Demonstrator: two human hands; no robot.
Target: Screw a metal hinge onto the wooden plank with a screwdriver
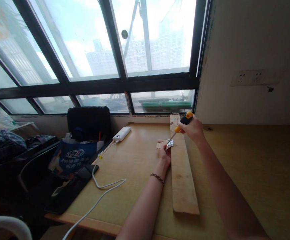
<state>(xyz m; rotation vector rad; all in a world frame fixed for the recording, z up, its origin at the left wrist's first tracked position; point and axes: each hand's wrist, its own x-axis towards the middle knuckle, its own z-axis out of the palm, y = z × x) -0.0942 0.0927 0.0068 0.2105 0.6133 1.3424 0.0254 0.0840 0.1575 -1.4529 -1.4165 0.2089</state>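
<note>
My right hand (195, 129) is closed round the yellow and black handle of a screwdriver (183, 122). The shaft slants down to the left, its tip at a silver metal hinge (170, 142). That hinge bridges the left edge of a long wooden board (183, 176) and a small wooden piece (159, 144). My left hand (165, 155) lies against the board's left side, its fingers closed at the small piece just below the hinge. Some of its fingertips are hidden. The board lies lengthwise, its far end towards the window.
Left on the wooden table (140, 186) lies a white power strip (122, 133), its white cable (107, 192) looping over the front edge. A black chair (88, 123) and a blue bag (72, 155) stand beyond the left edge. Windows and a wall (254, 103) bound the far side.
</note>
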